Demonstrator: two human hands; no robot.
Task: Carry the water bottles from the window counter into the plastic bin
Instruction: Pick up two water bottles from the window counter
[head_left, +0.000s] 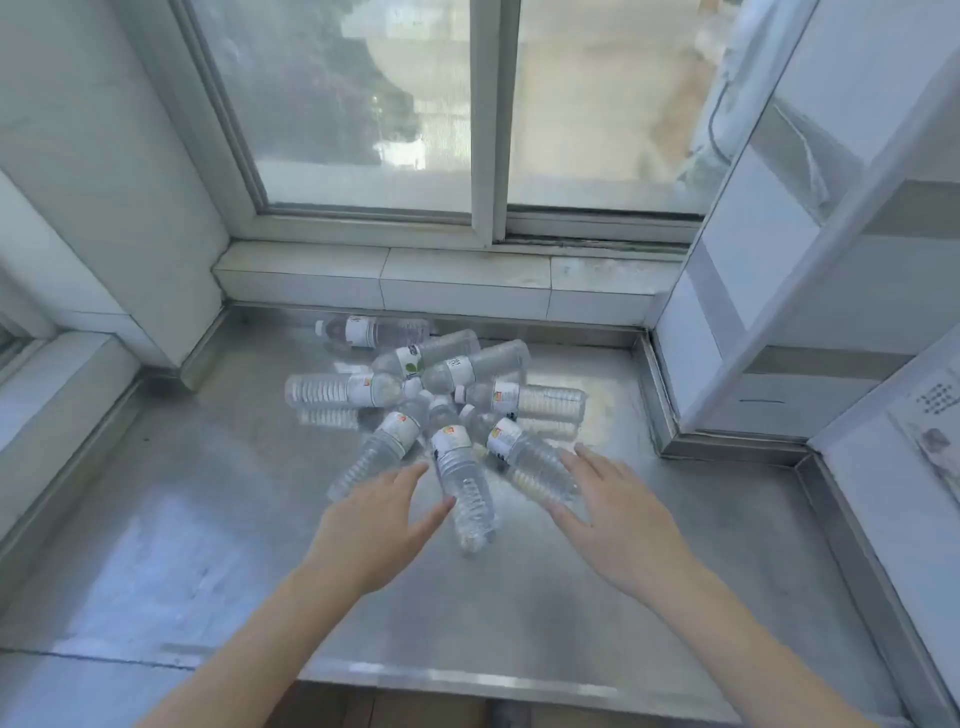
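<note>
Several clear water bottles with white labels lie in a loose pile (441, 395) on the steel window counter (182, 519). The nearest bottle (465, 493) points toward me, between my two hands. My left hand (374, 530) hovers open just left of it, over the base of another bottle (376, 452). My right hand (613, 514) is open too, its fingers beside the bottle (535, 462) on the right of the pile. Neither hand holds anything. The plastic bin is not in view.
A closed sliding window (488, 119) stands behind a tiled sill (457, 280). White walls and a raised steel rim close the counter on the left and right. The counter's front edge (467, 680) runs below my forearms.
</note>
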